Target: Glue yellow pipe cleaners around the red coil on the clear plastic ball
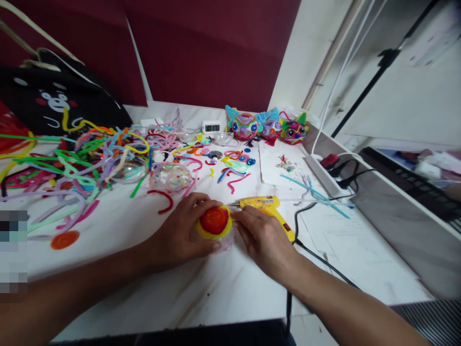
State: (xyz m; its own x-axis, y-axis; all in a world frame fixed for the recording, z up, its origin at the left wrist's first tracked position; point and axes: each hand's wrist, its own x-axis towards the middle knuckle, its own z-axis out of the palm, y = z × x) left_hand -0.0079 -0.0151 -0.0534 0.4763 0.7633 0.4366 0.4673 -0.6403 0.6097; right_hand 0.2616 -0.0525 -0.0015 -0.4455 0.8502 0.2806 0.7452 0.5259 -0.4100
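Head view: a red-and-yellow coil (214, 222) sits on the table (223, 283), pinched between left hand (183, 235) and right hand (261, 238), fingers curled around it.

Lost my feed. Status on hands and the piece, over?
Left hand cups red-and-yellow disc. Right hand at its edge. Glue gun lying just behind.

Head view: head-worn, faces forward and down onto the white table (223, 293).
Range: close, with the red wall (216, 48) far.

White table (223, 288) under pipe cleaners (90, 154), glue gun (266, 204), power strip (320, 175)
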